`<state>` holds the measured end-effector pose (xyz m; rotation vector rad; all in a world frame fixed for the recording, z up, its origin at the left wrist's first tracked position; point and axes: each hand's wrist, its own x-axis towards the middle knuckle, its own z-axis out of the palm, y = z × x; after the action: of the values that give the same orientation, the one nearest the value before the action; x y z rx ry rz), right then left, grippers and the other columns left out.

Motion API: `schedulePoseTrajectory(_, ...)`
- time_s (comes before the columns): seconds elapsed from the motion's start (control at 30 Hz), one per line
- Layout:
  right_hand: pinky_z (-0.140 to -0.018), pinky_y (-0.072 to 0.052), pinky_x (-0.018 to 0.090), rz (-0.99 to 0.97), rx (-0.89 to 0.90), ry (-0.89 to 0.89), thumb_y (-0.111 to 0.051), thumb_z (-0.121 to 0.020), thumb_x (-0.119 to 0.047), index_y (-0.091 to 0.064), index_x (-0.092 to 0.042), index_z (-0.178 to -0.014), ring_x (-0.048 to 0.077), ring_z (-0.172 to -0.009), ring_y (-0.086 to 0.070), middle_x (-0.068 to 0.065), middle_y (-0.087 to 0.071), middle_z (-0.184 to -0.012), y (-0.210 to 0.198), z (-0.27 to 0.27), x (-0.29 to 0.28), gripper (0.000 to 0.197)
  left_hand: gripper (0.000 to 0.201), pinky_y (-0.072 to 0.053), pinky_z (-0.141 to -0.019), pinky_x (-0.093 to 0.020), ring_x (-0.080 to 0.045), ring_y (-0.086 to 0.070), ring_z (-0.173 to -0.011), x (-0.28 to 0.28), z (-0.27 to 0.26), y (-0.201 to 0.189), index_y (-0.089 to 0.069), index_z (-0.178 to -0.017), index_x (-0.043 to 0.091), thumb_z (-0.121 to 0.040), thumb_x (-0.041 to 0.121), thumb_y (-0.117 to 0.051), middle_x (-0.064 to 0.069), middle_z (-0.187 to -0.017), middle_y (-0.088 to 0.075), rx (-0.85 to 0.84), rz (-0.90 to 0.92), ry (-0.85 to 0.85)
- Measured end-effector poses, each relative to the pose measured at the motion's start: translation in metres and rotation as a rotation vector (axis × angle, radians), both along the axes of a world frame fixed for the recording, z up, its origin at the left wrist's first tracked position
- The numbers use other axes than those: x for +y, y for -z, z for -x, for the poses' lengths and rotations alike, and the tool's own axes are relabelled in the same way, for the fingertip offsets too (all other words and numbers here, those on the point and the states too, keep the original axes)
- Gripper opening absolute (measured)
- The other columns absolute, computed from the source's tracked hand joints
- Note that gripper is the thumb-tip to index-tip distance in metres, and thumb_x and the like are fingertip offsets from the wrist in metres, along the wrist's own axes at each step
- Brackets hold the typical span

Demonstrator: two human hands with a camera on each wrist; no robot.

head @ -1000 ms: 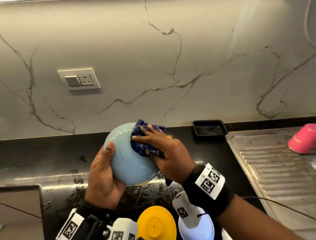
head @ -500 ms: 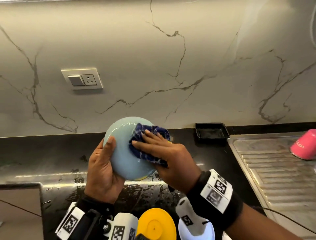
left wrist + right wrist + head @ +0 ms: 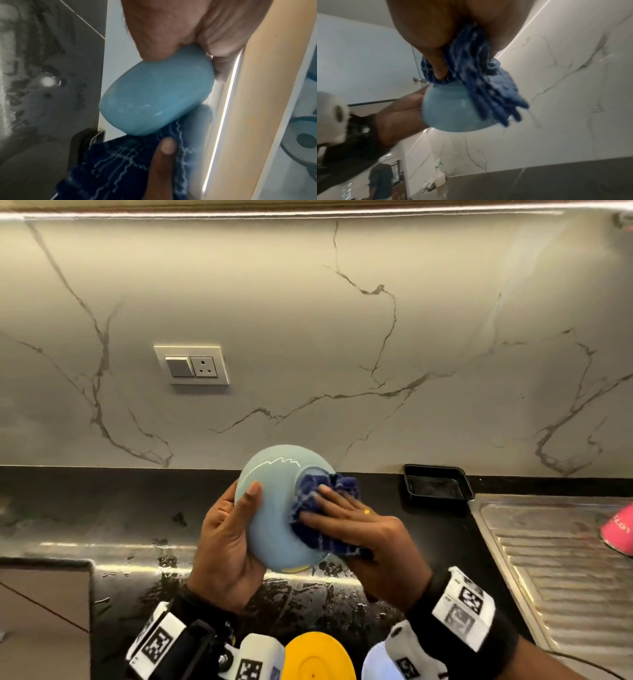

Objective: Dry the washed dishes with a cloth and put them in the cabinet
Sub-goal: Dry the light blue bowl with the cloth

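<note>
A light blue bowl (image 3: 274, 508) hangs above the black counter with its underside turned toward me. My left hand (image 3: 229, 546) grips its left side, thumb laid over the outer wall. My right hand (image 3: 356, 529) presses a dark blue patterned cloth (image 3: 318, 508) against the bowl's base, fingers spread over the cloth. In the left wrist view the blue bowl (image 3: 154, 93) sits under my palm with the cloth (image 3: 123, 166) below it. The right wrist view has the cloth (image 3: 479, 81) bunched in my palm, draped over the bowl (image 3: 450, 111).
A wet black counter (image 3: 102, 508) runs along a marbled wall. A black tray (image 3: 436, 482) stands at the back, a steel draining board (image 3: 561, 559) lies to the right with a pink cup (image 3: 620, 532) on it. A yellow lid (image 3: 315, 659) shows near the bottom edge.
The bowl has been raised slightly and turned so its base faces more to the right. My right hand has slid the cloth from the bowl's upper side onto its base.
</note>
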<state>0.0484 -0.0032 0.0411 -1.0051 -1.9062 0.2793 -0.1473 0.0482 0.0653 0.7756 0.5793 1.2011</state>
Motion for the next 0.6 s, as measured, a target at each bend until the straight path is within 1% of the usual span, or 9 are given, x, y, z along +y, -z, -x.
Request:
schedulePoseTrajectory(0.07,-0.117,-0.033,0.048,0.178,0.222,0.050,-0.070,-0.085,0.006,-0.060,-0.024,-0.134,0.014,-0.142,-0.040,-0.004,-0.053,-0.144,0.002,-0.010,0.010,0.058,0.059,-0.057,-0.089,-0.059,-0.040,-0.067,-0.111,-0.004,-0.003,0.006,-0.058,-0.137,0.006,-0.088,0.036,-0.070,-0.025,-0.131,-0.064,0.032,0.026,0.021)
schedulePoseTrajectory(0.13,-0.118,-0.033,0.044,0.282,0.343,0.065,-0.067,-0.083,0.014,-0.064,-0.022,-0.130,0.010,-0.141,-0.041,-0.005,-0.055,-0.142,-0.009,-0.007,0.019,0.059,0.052,-0.058,-0.090,-0.057,-0.038,-0.068,-0.108,-0.007,-0.008,0.010,-0.060,-0.134,0.007,-0.090,0.033,-0.065,-0.025,-0.130,-0.064,0.040,0.060,0.038)
schedulePoseTrajectory(0.2,-0.120,-0.031,0.039,0.239,0.239,0.032,-0.066,-0.082,0.012,-0.064,-0.021,-0.130,0.009,-0.142,-0.039,-0.004,-0.054,-0.144,-0.023,0.007,0.018,0.059,0.045,-0.060,-0.087,-0.051,-0.036,-0.070,-0.106,-0.004,-0.009,0.012,-0.060,-0.134,0.006,-0.094,0.025,-0.052,-0.025,-0.128,-0.066,0.004,0.074,0.032)
schedulePoseTrajectory(0.27,-0.120,-0.030,0.037,0.113,0.056,-0.030,-0.064,-0.081,0.010,-0.062,-0.022,-0.132,0.011,-0.144,-0.036,-0.003,-0.052,-0.146,-0.026,0.018,0.009,0.060,0.046,-0.061,-0.086,-0.047,-0.036,-0.069,-0.109,-0.001,-0.008,0.009,-0.056,-0.137,0.002,-0.098,0.024,-0.046,-0.025,-0.129,-0.065,-0.043,0.061,0.016)
schedulePoseTrajectory(0.33,-0.119,-0.032,0.039,0.025,-0.057,-0.085,-0.066,-0.082,0.010,-0.060,-0.022,-0.134,0.015,-0.144,-0.037,-0.002,-0.051,-0.147,-0.016,0.016,0.002,0.061,0.047,-0.061,-0.085,-0.049,-0.037,-0.069,-0.109,0.002,-0.002,0.008,-0.055,-0.138,0.001,-0.098,0.025,-0.045,-0.025,-0.128,-0.066,-0.065,0.053,0.001)
schedulePoseTrajectory(0.37,-0.118,-0.033,0.040,0.028,-0.041,-0.081,-0.067,-0.082,0.011,-0.059,-0.023,-0.134,0.016,-0.144,-0.038,-0.003,-0.051,-0.147,-0.008,0.010,0.001,0.063,0.047,-0.061,-0.083,-0.050,-0.037,-0.070,-0.107,0.003,0.001,0.008,-0.055,-0.137,0.002,-0.096,0.025,-0.047,-0.025,-0.127,-0.066,-0.068,0.055,-0.007)
schedulePoseTrajectory(0.5,-0.116,-0.037,0.045,0.286,0.376,0.054,-0.066,-0.085,0.012,-0.065,-0.023,-0.131,0.016,-0.140,-0.044,-0.007,-0.057,-0.141,0.012,-0.012,0.014,0.057,0.043,-0.063,-0.075,-0.046,-0.030,-0.072,-0.099,-0.002,0.004,0.012,-0.061,-0.131,0.009,-0.090,0.019,-0.052,-0.019,-0.122,-0.070,-0.012,0.039,0.017)
schedulePoseTrajectory(0.53,-0.112,-0.042,0.048,0.300,0.426,0.089,-0.065,-0.087,0.009,-0.066,-0.022,-0.130,0.015,-0.135,-0.050,-0.006,-0.060,-0.138,0.009,-0.011,0.019,0.053,0.043,-0.063,-0.074,-0.045,-0.030,-0.072,-0.098,-0.002,0.003,0.013,-0.060,-0.131,0.009,-0.089,0.017,-0.053,-0.019,-0.122,-0.070,0.002,0.036,0.025)
schedulePoseTrajectory(0.6,-0.108,-0.046,0.045,0.244,0.386,0.144,-0.066,-0.088,0.006,-0.066,-0.022,-0.130,0.012,-0.130,-0.055,-0.004,-0.062,-0.136,-0.001,-0.002,0.022,0.050,0.044,-0.063,-0.074,-0.045,-0.030,-0.071,-0.099,-0.002,0.001,0.015,-0.060,-0.132,0.009,-0.089,0.015,-0.054,-0.019,-0.124,-0.069,0.011,0.025,0.023)
